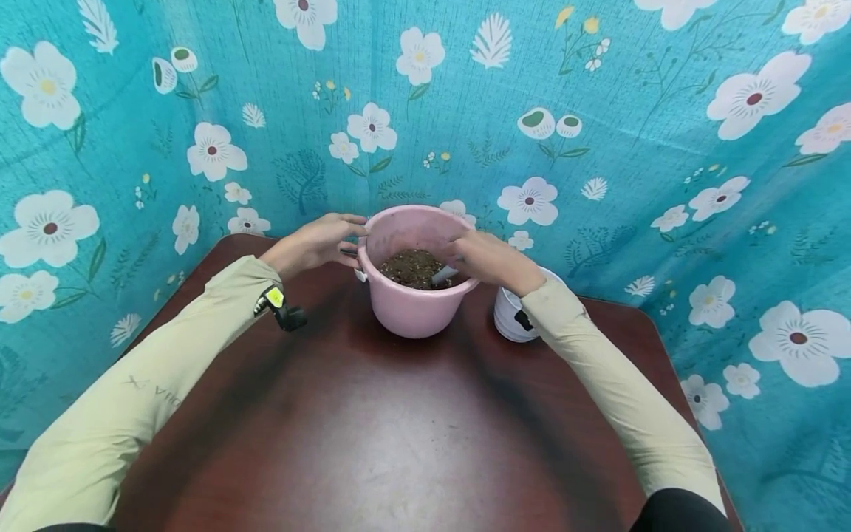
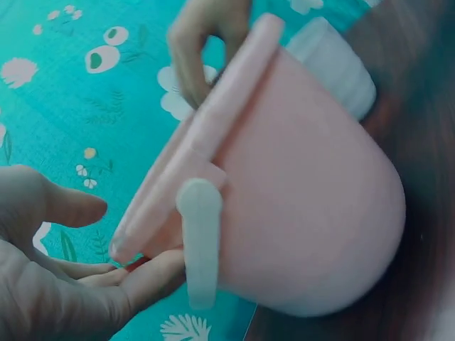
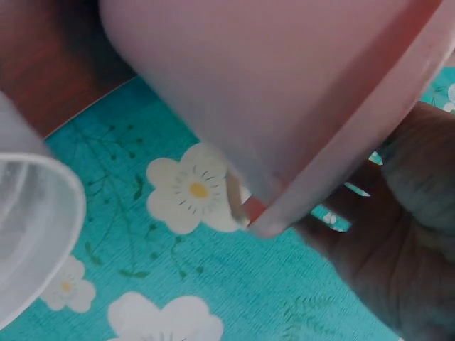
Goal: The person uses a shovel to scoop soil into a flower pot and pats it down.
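Note:
A pink bucket (image 1: 419,314) stands upright on the table, with dark soil (image 1: 408,267) inside, flecked with pale bits. My left hand (image 1: 319,242) is at its left side, fingers extended against the rim and thumb apart from it, as the left wrist view shows. Near those fingers hangs a white handle end (image 2: 201,238). My right hand (image 1: 488,257) reaches over the right rim with curled fingers, gripping a light grey scoop-like tool (image 1: 444,275) whose lower end meets the soil. Fingers and rim hide the tool's upper part.
Right of the bucket, partly under my right forearm, is a white ribbed pot (image 1: 512,318). The dark reddish-brown table (image 1: 372,436) spreads in front. A turquoise flowered cloth (image 1: 452,96) hangs close behind the bucket and along both sides.

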`<act>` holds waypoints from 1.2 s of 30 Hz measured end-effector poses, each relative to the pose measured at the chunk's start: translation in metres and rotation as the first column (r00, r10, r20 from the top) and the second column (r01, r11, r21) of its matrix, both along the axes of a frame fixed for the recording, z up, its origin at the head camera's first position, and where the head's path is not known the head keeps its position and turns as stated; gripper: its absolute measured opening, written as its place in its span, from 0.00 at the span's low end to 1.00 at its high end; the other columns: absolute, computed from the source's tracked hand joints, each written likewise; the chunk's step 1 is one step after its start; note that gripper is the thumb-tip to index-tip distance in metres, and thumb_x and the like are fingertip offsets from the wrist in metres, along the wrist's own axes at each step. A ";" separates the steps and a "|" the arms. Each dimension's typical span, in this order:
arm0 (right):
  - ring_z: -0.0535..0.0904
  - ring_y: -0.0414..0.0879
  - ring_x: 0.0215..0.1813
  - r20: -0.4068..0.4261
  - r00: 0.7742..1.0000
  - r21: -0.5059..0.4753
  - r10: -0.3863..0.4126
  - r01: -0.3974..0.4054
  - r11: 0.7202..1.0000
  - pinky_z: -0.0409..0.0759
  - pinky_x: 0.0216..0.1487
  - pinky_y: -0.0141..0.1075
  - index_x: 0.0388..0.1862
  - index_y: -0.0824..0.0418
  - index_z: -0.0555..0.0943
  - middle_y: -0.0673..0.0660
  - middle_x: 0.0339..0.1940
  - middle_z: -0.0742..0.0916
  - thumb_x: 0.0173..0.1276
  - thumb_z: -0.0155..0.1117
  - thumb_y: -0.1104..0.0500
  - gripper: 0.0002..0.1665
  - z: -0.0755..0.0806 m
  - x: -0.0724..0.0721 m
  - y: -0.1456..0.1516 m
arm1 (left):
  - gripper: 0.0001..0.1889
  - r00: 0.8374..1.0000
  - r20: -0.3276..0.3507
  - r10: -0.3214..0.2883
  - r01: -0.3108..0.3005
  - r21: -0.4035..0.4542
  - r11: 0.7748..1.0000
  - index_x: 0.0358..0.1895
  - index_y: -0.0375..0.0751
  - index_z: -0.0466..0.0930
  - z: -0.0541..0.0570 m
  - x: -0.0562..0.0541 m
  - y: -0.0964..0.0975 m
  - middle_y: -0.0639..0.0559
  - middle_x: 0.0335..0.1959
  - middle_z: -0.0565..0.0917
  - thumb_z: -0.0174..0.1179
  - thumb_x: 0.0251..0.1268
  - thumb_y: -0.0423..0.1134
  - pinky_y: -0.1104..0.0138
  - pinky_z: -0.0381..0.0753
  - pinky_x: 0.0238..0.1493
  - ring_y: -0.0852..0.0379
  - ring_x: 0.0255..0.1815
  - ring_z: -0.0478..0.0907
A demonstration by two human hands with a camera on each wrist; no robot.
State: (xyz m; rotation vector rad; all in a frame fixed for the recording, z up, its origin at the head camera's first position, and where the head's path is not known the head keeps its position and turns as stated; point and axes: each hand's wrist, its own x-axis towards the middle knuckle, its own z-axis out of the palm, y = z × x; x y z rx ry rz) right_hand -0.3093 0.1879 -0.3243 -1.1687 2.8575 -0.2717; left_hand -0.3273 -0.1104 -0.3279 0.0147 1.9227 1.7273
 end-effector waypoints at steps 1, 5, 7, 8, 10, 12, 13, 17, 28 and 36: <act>0.84 0.46 0.35 0.026 1.000 0.019 -0.014 0.013 1.000 0.82 0.37 0.43 0.37 0.55 0.91 0.52 0.36 0.91 0.76 0.66 0.64 0.09 0.000 -0.001 -0.003 | 0.36 1.000 0.021 0.003 -0.003 0.018 1.000 0.86 0.38 0.43 0.001 -0.001 0.001 0.37 0.85 0.51 0.48 0.83 0.35 0.45 0.75 0.73 0.35 0.82 0.56; 0.78 0.41 0.28 0.101 0.994 0.074 -0.040 0.033 0.997 0.78 0.33 0.38 0.26 0.54 0.87 0.47 0.23 0.85 0.71 0.74 0.57 0.12 -0.001 -0.004 -0.010 | 0.36 0.997 0.073 -0.012 0.009 0.049 0.999 0.86 0.38 0.42 0.005 0.004 0.002 0.38 0.85 0.48 0.46 0.82 0.31 0.47 0.79 0.68 0.34 0.83 0.53; 0.73 0.40 0.26 0.093 0.995 0.096 -0.028 0.019 0.995 0.75 0.31 0.36 0.22 0.55 0.83 0.46 0.20 0.80 0.70 0.75 0.58 0.16 -0.002 -0.004 -0.011 | 0.36 0.996 0.083 -0.021 0.017 0.049 0.999 0.86 0.38 0.43 0.007 0.008 0.003 0.38 0.85 0.47 0.46 0.81 0.29 0.49 0.82 0.64 0.34 0.82 0.54; 0.71 0.40 0.26 0.086 0.996 0.106 -0.026 0.017 0.994 0.73 0.31 0.35 0.19 0.54 0.79 0.46 0.18 0.77 0.70 0.75 0.57 0.19 -0.003 -0.005 -0.011 | 0.36 0.997 0.079 -0.026 0.023 0.041 0.999 0.86 0.37 0.43 0.008 0.009 0.003 0.37 0.85 0.47 0.46 0.81 0.29 0.50 0.84 0.62 0.34 0.82 0.55; 0.68 0.41 0.25 0.065 0.997 0.134 -0.033 0.024 0.991 0.71 0.30 0.35 0.17 0.55 0.75 0.46 0.17 0.72 0.69 0.75 0.56 0.23 -0.003 -0.005 -0.012 | 0.35 0.998 0.058 -0.031 0.030 0.012 0.999 0.85 0.34 0.44 0.009 0.010 0.003 0.35 0.84 0.48 0.47 0.81 0.29 0.51 0.86 0.60 0.33 0.81 0.57; 0.68 0.43 0.26 0.040 0.998 0.168 -0.046 0.038 0.985 0.71 0.30 0.36 0.18 0.56 0.75 0.47 0.19 0.72 0.69 0.75 0.58 0.22 -0.004 -0.005 -0.015 | 0.35 0.999 0.021 -0.038 0.039 -0.036 0.999 0.84 0.32 0.47 0.009 0.009 0.003 0.33 0.83 0.51 0.48 0.81 0.30 0.51 0.87 0.58 0.32 0.79 0.60; 0.69 0.43 0.27 0.040 0.998 0.185 -0.054 0.045 0.982 0.72 0.31 0.37 0.19 0.57 0.77 0.47 0.19 0.73 0.69 0.76 0.57 0.21 -0.004 -0.006 -0.017 | 0.34 0.999 0.004 -0.042 0.042 -0.061 0.997 0.84 0.31 0.48 0.009 0.008 0.002 0.33 0.83 0.52 0.49 0.81 0.31 0.52 0.87 0.58 0.32 0.78 0.62; 0.74 0.46 0.31 0.040 0.996 0.265 -0.075 0.062 0.962 0.80 0.37 0.43 0.25 0.59 0.82 0.50 0.25 0.80 0.67 0.76 0.62 0.12 -0.005 -0.007 -0.025 | 0.34 0.999 -0.007 -0.050 0.049 -0.110 0.993 0.84 0.32 0.51 0.005 0.001 -0.002 0.33 0.82 0.55 0.52 0.80 0.31 0.55 0.89 0.56 0.33 0.75 0.67; 0.81 0.58 0.54 -0.370 0.927 0.481 0.068 0.128 0.867 0.78 0.59 0.50 0.40 0.61 0.89 0.62 0.45 0.88 0.72 0.67 0.64 0.05 -0.008 -0.006 -0.035 | 0.40 0.993 0.105 -0.047 0.045 0.021 0.999 0.87 0.46 0.42 -0.005 -0.009 -0.006 0.39 0.86 0.45 0.53 0.81 0.30 0.59 0.90 0.53 0.33 0.82 0.56; 0.70 0.54 0.43 -0.633 0.771 0.405 0.060 0.264 0.876 0.68 0.50 0.47 0.29 0.58 0.89 0.61 0.39 0.84 0.73 0.69 0.60 0.11 0.000 -0.003 -0.023 | 0.38 0.996 0.079 -0.031 0.028 0.031 0.999 0.87 0.43 0.44 -0.008 -0.005 -0.002 0.34 0.84 0.51 0.52 0.81 0.30 0.59 0.89 0.54 0.34 0.81 0.59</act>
